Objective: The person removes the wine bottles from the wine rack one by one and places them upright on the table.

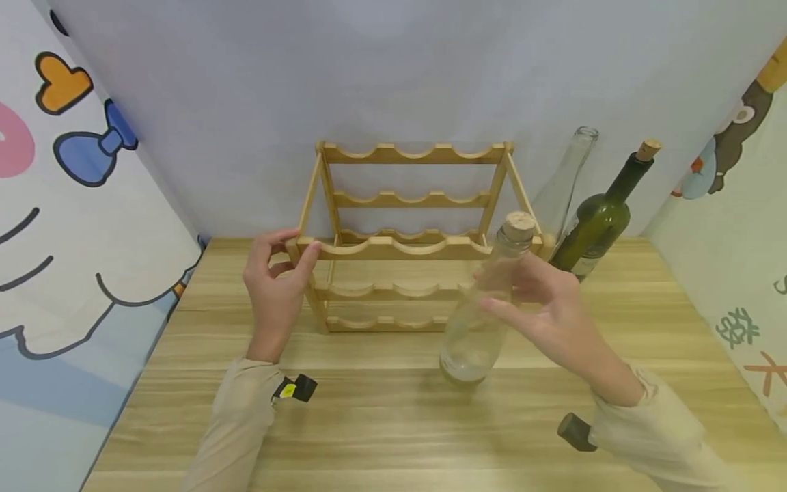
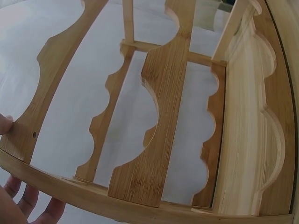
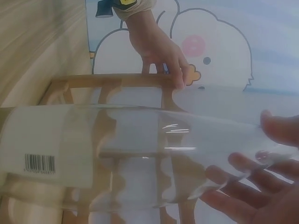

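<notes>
A light wooden wine rack (image 1: 424, 247) with scalloped rails stands on the table against the back wall. My left hand (image 1: 277, 290) grips its front left top corner, thumb on the front rail and fingers round the outer side; in the left wrist view the fingers (image 2: 29, 198) show past the rail. In front of the rack's right half, my right hand (image 1: 556, 318) holds a clear glass bottle (image 1: 476, 335) by its neck and shoulder. A cork (image 1: 519, 224) closes this bottle, which leans slightly. Its pale label (image 3: 51, 144) with a barcode shows in the right wrist view.
Right of the rack stand another clear glass bottle (image 1: 568, 174), with no cork, and a green wine bottle (image 1: 599, 222) with a cork. The wooden table (image 1: 381, 424) meets cartoon-printed sheets (image 1: 80, 219) at left and right.
</notes>
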A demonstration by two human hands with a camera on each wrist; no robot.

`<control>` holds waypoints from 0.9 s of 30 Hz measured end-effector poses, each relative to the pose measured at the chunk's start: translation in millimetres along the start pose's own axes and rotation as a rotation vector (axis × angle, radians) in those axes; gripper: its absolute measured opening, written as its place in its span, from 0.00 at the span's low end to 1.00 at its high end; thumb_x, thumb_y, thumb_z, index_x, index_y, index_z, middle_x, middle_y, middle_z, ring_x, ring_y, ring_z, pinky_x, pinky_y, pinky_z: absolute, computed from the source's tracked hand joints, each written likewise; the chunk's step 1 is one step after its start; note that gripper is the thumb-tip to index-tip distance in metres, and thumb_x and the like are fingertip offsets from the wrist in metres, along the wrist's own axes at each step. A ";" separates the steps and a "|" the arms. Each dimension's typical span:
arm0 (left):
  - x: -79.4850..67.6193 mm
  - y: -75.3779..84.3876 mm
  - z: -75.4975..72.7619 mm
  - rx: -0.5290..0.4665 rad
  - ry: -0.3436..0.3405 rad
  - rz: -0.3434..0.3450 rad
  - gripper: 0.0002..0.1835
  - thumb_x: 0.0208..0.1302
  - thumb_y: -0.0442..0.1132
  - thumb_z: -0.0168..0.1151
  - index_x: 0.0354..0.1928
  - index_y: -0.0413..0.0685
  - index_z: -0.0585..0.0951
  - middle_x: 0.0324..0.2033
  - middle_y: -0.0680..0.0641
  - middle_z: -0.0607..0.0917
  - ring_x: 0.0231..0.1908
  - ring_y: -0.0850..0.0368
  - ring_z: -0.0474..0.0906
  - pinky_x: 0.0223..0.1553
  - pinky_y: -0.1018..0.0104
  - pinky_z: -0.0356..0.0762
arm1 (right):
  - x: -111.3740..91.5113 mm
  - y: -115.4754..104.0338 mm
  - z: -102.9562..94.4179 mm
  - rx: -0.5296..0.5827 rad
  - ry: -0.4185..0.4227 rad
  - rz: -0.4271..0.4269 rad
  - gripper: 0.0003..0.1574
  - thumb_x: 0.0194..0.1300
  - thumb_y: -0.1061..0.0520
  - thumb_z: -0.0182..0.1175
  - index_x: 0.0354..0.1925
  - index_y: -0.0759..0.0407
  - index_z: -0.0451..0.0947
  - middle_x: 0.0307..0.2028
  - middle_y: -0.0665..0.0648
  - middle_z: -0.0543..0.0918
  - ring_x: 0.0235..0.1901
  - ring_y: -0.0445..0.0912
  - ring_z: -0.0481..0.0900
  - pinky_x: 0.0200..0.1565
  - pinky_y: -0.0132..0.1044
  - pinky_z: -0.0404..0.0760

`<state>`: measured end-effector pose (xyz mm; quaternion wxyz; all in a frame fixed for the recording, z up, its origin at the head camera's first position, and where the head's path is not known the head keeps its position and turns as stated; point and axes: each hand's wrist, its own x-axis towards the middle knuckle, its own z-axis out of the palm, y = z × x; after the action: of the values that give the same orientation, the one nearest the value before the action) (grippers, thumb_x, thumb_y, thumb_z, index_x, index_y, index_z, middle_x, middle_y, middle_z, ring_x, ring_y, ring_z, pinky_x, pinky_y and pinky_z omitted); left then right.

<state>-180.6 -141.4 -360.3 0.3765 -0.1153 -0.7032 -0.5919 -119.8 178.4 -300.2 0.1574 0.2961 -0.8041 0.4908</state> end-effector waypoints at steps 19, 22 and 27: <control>-1.0 19.2 2.3 0.005 -0.007 0.002 0.16 0.54 0.24 0.66 0.44 0.25 0.76 0.39 0.35 0.77 0.36 0.56 0.74 0.30 0.75 0.78 | -8.2 -3.6 -38.3 -0.033 0.017 0.020 0.22 0.47 0.78 0.66 0.43 0.68 0.77 0.42 0.58 0.84 0.37 0.42 0.82 0.38 0.28 0.82; -0.7 18.2 2.5 0.005 -0.005 0.008 0.16 0.53 0.23 0.66 0.44 0.24 0.76 0.39 0.34 0.76 0.36 0.56 0.74 0.30 0.75 0.77 | -8.5 -3.9 -44.5 -0.032 0.016 0.030 0.22 0.48 0.78 0.65 0.43 0.68 0.77 0.42 0.58 0.84 0.37 0.42 0.82 0.38 0.28 0.82; -0.5 18.9 3.1 0.013 0.002 0.012 0.16 0.53 0.23 0.66 0.44 0.25 0.76 0.39 0.34 0.76 0.36 0.55 0.73 0.30 0.75 0.77 | -8.5 -1.5 -53.3 0.003 0.027 -0.005 0.22 0.48 0.80 0.64 0.43 0.71 0.77 0.41 0.61 0.84 0.38 0.44 0.83 0.37 0.27 0.82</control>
<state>-170.0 -133.2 -346.6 0.3815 -0.1166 -0.7061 -0.5850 -114.2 227.6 -278.8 0.1689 0.2919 -0.8003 0.4957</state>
